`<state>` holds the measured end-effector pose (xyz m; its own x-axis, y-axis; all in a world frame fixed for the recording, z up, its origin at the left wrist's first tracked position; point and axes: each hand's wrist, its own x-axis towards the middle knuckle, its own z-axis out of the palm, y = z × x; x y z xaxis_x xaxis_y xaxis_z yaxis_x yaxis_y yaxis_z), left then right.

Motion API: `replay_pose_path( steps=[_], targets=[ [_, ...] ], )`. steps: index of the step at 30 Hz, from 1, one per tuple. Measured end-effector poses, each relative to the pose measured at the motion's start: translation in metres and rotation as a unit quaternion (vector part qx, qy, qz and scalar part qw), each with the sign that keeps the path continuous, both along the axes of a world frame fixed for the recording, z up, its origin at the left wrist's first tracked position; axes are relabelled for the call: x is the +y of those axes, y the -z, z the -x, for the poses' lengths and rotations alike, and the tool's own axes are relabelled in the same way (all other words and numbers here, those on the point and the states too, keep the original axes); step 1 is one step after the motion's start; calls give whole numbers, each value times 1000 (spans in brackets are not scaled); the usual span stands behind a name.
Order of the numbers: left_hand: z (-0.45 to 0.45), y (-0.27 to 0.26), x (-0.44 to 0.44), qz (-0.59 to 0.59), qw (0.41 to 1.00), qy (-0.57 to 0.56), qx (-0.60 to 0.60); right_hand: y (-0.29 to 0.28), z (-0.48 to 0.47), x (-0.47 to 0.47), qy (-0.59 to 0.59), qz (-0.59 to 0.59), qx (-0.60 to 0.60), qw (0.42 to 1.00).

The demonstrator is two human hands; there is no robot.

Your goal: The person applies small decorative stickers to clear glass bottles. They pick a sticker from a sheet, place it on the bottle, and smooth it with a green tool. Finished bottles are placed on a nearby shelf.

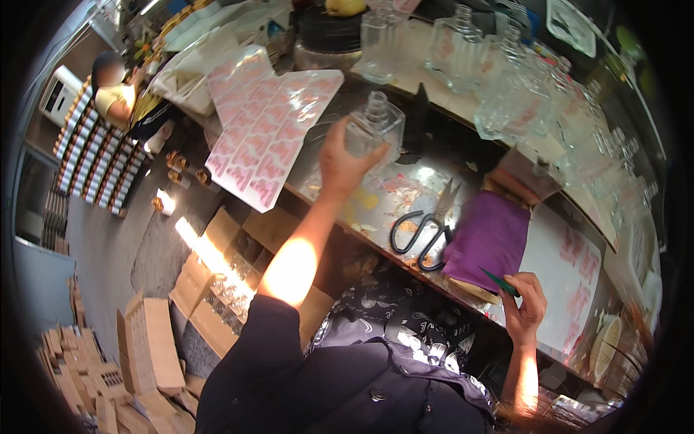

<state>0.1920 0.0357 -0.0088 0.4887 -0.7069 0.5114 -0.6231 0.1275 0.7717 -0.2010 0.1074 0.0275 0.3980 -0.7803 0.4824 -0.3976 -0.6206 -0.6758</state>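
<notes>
My left hand [347, 160] is around the body of a square clear glass bottle [375, 127], its neck pointing up, above the metal worktop [317, 179]. Between the thumb and fingers of my right hand [525, 306] is a small green pointed tool [499, 281], beside a purple cloth [485, 238] on a block. Black-handled scissors [431, 228] lie between my hands with the blades partly apart. Left of the bottle, a large sheet of pink printed stickers [271, 119] overhangs the worktop. To the right lies a white sheet with red prints [564, 276].
Several glass bottles [509, 103] stand on a board along the back. Open cardboard boxes [217, 293] are on the floor at left, some holding glassware. A seated person [116, 97] is at the upper left beside stacked jars [95, 163]. A round dish [606, 347] sits far right.
</notes>
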Motion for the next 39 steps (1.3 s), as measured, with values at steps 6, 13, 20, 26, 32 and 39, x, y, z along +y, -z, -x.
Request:
replay_pose_path(
  steps=[6, 13, 20, 26, 32, 39],
  targets=[
    [-18, 41, 8, -12, 976, 45, 214, -6, -20, -2, -37, 9, 14, 999],
    [-154, 47, 21, -24, 976, -81, 199, -1, -33, 4, -36, -7, 20, 999],
    [-136, 47, -49, -247, 952, -161, -81, 0, -55, 14, -54, -35, 19, 998],
    [-115, 12, -102, -470, 870, -132, -72, 4, -56, 25, -43, -28, 29, 998],
    [-105, 0, -95, -445, 881, -133, -90, 9, -45, 34, -29, -36, -6, 999],
    [-134, -38, -52, -273, 948, -82, -139, 20, -33, 39, -45, -74, -37, 996]
  ],
)
